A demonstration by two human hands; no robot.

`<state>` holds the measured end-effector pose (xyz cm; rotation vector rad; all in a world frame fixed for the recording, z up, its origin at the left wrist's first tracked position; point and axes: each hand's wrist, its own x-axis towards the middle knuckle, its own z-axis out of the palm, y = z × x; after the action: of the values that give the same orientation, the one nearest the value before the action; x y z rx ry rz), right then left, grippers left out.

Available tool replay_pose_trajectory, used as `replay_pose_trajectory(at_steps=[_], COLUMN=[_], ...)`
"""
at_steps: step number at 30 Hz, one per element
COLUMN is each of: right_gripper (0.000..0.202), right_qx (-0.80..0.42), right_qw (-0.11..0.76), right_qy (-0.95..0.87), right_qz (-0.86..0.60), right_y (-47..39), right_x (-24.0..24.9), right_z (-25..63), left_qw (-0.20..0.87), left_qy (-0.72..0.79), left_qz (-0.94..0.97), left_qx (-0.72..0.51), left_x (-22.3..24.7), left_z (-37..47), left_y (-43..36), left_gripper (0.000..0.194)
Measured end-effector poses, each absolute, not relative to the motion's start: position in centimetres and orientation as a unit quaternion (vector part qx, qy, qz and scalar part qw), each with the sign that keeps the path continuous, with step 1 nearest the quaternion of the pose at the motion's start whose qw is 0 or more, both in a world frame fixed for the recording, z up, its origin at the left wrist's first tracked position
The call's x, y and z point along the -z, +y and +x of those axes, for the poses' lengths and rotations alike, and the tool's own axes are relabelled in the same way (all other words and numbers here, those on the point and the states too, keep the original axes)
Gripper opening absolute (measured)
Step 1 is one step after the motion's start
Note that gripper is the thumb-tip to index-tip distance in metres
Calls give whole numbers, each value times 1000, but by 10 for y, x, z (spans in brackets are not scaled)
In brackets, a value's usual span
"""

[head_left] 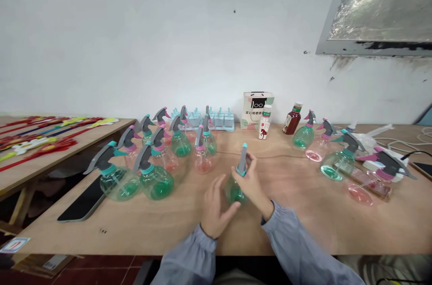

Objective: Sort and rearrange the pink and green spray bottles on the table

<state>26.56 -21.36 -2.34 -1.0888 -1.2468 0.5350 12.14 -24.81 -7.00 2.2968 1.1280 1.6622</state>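
Observation:
A green spray bottle (232, 189) with a grey and turquoise spray head stands on the table in front of me. My right hand (252, 182) is closed around its neck, just at the turquoise collar. Beside the bottle's left side is my left hand (218, 206), fingers stretched and thumb apart; whether it touches the bottle I cannot tell. To the left stand several more spray bottles, such as a green one (157, 182) and a pink one (203, 161). Others are on the right, among them a green one (337, 164) and a pink one (320, 146).
A black phone (83, 202) lies at the left. Along the wall are light-blue popsicle molds (221, 121), a paper bag (251, 116), a white bottle (265, 122) and a dark red bottle (293, 118). White cables (413, 143) lie at the right. Another table (101, 135) holds colourful strips.

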Motion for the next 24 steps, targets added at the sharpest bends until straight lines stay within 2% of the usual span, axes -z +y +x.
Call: replay_pose_trajectory(at_steps=[2, 4, 7, 9, 11, 13, 18, 24], right_gripper=[51, 41, 36, 33, 30, 28, 29, 29], right_qx=[-314, -390, -452, -470, -464, -445, -460, -456], right_qw=[656, 659, 660, 655, 658, 665, 619, 661], right_qy=[-521, -502, -493, -493, -492, -494, -542, -497], right_qz=[-446, -401, -342, -328, -332, -339, -333, -327], right_y=[-208, -204, -200, -199, -199, -201, -208, -205], right_x=[12, 0, -16, -21, -23, -23, -25, -30], right_z=[280, 294, 307, 310, 309, 307, 303, 293], left_qw=[70, 57, 30, 31, 39, 35, -22, -60], left_qy=[380, 432, 481, 500, 517, 533, 566, 543], left_qz=[700, 633, 625, 641, 653, 657, 662, 677], left_qx=[-600, -639, -615, -581, -552, -532, -492, -493], left_x=[41, 14, -5, -2, 10, 22, 42, 51], left_z=[101, 82, 66, 64, 66, 70, 72, 72], left_y=[-236, -217, -179, -155, -138, -128, -123, -124], left_gripper=[53, 51, 74, 94, 105, 101, 67, 58])
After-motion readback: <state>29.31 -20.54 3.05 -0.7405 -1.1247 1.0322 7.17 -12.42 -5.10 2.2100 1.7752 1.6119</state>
